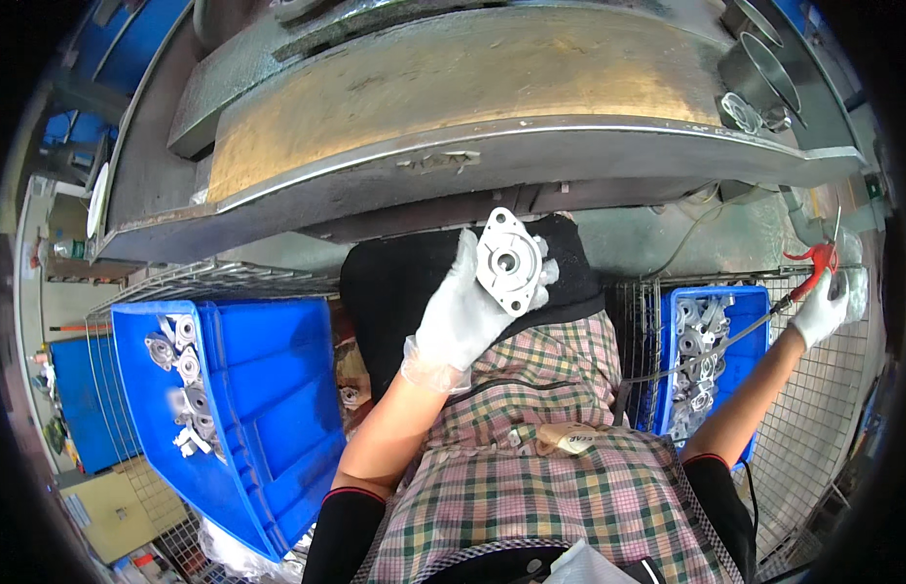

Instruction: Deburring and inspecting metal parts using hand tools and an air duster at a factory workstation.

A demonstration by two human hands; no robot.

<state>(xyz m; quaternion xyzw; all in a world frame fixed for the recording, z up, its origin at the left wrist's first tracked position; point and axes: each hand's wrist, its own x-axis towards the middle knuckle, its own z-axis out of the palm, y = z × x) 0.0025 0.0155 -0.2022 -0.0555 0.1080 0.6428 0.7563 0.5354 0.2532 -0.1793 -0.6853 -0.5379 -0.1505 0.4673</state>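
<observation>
My left hand (462,316), in a white glove, is closed on a silver metal casting (524,255) held up over my lap. The casting has a round hub with a central hole and a flange with a bolt hole at each end. Out to the far right, my gloved right hand (824,311) is wrapped round a red air blow gun (818,265), whose thin nozzle points upward. A dark hose (725,341) runs from the gun back toward my waist.
A large blue bin (277,409) on the left and a smaller blue bin (763,326) on the right hold several castings. Wire mesh cages (813,409) surround them. Ahead stands a metal workbench (472,88) with a metal cup (759,73) at its right end.
</observation>
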